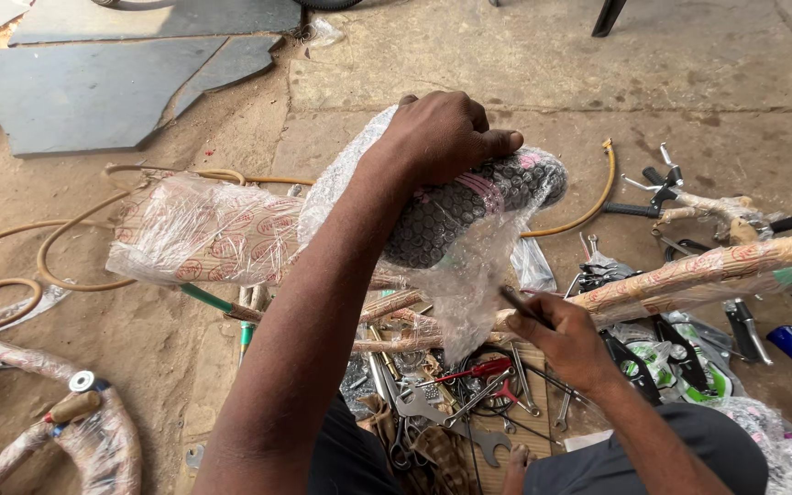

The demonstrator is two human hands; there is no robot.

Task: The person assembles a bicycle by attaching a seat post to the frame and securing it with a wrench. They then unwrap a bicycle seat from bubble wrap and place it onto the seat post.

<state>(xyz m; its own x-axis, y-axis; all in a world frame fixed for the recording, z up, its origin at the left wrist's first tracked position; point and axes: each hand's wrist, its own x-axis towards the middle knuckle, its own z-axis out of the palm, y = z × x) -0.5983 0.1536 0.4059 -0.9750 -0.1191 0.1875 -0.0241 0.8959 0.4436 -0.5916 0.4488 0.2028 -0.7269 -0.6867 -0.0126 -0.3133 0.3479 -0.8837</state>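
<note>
The person's left hand (442, 137) is curled closed over the top of a black bicycle saddle (469, 206) with pink markings, held in the air above a spread of tools on the concrete floor (543, 64) and partly wrapped in bubble wrap (469, 284). The right hand (566, 339) is closed around a thin dark tool (520, 302), possibly a blade or a screwdriver, though the view is too poor to say which; its tip sits just beside the loose wrap hanging under the saddle. The saddle's long axis runs roughly left to right in the view, tilted slightly up toward the right, and the end at the right, under torn plastic, looks like the narrower nose. Judging from this, the tool's tip could slip through the thin film and score the textured cover, or reach the left hand's fingers (488, 142) lying close above. The slick wrap could also let the saddle twist in the one-handed grip and drop onto the pliers and spanners (469, 403) below.
</note>
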